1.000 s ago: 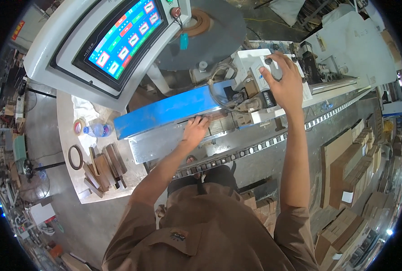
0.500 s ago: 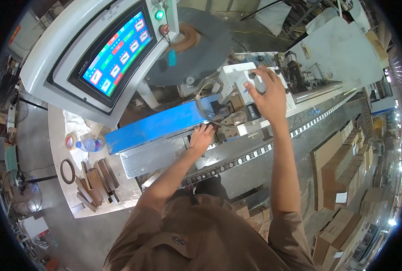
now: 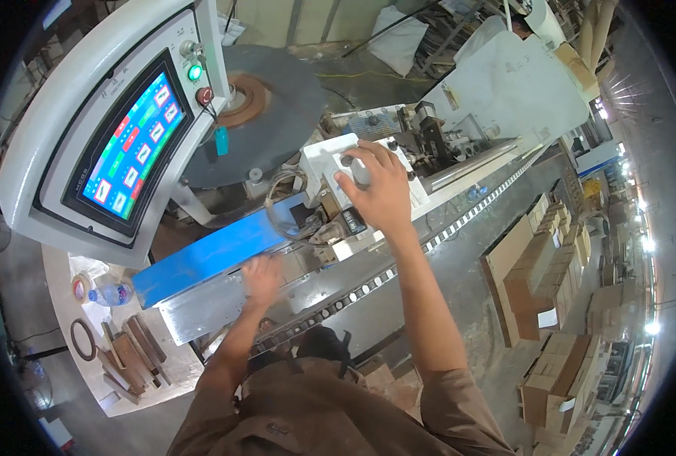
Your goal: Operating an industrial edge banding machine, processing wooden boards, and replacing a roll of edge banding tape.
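Here we see the right hand (image 3: 380, 186) with fingers curled around a grey knob (image 3: 361, 173) on the white control box (image 3: 330, 163) of the machine, while the left hand (image 3: 262, 277) lies flat and unclenched on the steel guide plate (image 3: 201, 311) just below the long blue rail (image 3: 209, 258). The machine stands on a grey concrete workshop floor (image 3: 460, 258), with stacked cardboard boxes (image 3: 551, 266) to the right. A touchscreen panel (image 3: 129, 156) hangs at upper left beside a grey disc (image 3: 269, 106), and a water bottle (image 3: 110, 294) and tape roll (image 3: 82, 287) lie on the side table (image 3: 60, 266).

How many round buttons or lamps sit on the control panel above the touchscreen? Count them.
3: a grey knob topmost, a lit green lamp below it, a red button lowest. Others may be hidden.
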Demonstrator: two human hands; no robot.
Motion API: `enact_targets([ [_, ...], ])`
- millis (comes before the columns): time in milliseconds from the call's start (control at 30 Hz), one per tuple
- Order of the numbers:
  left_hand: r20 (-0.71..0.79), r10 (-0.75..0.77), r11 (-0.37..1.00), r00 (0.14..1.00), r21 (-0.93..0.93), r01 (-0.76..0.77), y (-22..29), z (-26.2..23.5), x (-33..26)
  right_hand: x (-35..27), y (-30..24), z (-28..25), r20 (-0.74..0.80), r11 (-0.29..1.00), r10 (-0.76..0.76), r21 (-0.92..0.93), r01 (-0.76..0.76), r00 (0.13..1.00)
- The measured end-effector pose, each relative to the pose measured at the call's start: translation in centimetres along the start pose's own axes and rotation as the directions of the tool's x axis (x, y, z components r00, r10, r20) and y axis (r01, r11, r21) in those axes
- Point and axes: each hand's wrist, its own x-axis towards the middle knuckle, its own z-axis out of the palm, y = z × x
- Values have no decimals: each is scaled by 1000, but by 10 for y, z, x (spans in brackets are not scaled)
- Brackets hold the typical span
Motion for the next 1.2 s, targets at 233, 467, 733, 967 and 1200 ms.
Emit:
enact_targets([
  [233, -182, -213, 968, 960, 96, 233, -67, -106, 10, -1, 2, -1, 53, 998, 65, 14, -66, 997],
  [467, -60, -370, 902, 927, 217, 373, -150, -136, 31, 2, -1, 1, 59, 997, 69, 18, -70, 996],
  [733, 119, -467, 875, 876, 206, 438, -158, -137, 46, 1, -2, 2, 61, 998, 59, -5, -59, 996],
  [967, 123, -512, 847, 850, 234, 477, -158, -135, 49, 4, -8, 0, 69, 997, 71, -18, -70, 995],
  [1200, 111, -519, 844, 848, 226, 486, -154, -138, 53, 5, -10, -1, 75, 997, 75, -20, -74, 994],
])
